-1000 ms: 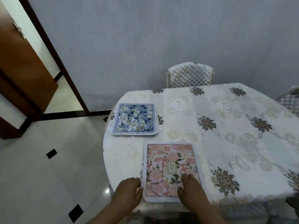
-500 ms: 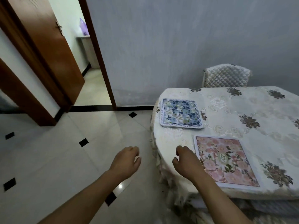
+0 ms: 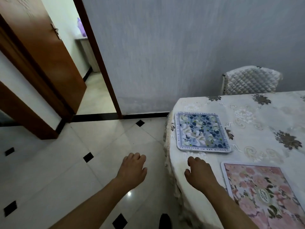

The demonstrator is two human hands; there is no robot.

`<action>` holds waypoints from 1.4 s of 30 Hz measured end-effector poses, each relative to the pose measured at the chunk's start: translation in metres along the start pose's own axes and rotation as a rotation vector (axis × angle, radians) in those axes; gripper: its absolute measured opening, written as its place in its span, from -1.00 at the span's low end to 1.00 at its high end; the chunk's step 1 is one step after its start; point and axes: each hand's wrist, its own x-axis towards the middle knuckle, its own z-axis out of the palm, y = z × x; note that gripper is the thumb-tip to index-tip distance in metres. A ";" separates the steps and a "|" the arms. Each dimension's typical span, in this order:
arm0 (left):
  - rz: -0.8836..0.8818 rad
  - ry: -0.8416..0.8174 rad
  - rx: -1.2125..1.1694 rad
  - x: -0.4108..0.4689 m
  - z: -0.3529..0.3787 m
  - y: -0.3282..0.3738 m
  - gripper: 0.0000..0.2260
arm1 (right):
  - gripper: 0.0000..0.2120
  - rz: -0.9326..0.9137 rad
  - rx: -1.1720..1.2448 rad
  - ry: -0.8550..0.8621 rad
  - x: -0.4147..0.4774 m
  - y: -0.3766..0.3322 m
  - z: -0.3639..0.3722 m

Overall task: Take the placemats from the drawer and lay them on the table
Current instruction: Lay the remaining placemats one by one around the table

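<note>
While standing at the tabletop (image 3: 264,113) corner: nothing held. Left grip (image 3: 132,171): fingers loosely curled, empty, out over floor (image 3: 49,171). Right grip (image 3: 200,174): same, empty, above tabletop edge; contact unclear. Blue mat (image 3: 203,132) flat on tabletop near rim, just ahead-right of right grip. Pink mat (image 3: 262,195) flat too, just right of right wrist, long axis roughly along that forearm, apart from blue mat. Right grip nearer both; left well clear. No drawer in view. Judging by layout: two mats laid, next step probably fetching more from drawer, maybe via doorway (image 3: 92,71) ahead-left. Only a guess.
</note>
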 end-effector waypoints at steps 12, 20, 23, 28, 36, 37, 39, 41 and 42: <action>0.001 -0.099 0.054 0.135 -0.008 -0.084 -0.71 | -0.81 -0.044 -0.122 -0.068 0.156 -0.046 0.000; 0.274 -0.140 0.062 0.273 -0.004 -0.135 -0.72 | -0.67 0.240 -0.170 -0.122 0.225 -0.054 0.019; 0.435 -0.164 0.071 0.325 -0.002 -0.139 -0.73 | -0.66 0.393 -0.127 -0.107 0.232 -0.056 0.019; 0.689 -0.238 0.096 0.391 0.002 -0.095 -0.75 | -0.59 0.662 -0.048 -0.089 0.215 -0.052 0.020; 1.020 -0.309 0.186 0.463 0.040 0.015 -0.70 | -0.68 1.059 0.143 -0.035 0.200 0.006 0.042; 1.028 -0.330 0.184 0.471 0.045 0.024 -0.69 | -0.68 1.110 0.188 -0.011 0.200 0.012 0.045; 1.040 -0.363 0.178 0.487 0.057 0.038 -0.65 | -0.69 1.203 0.284 0.040 0.200 0.020 0.048; 1.012 -0.413 0.182 0.504 0.067 0.050 -0.60 | -0.67 1.314 0.407 0.109 0.201 0.024 0.051; 0.970 -0.443 0.182 0.512 0.071 0.055 -0.57 | -0.66 1.370 0.482 0.151 0.202 0.024 0.052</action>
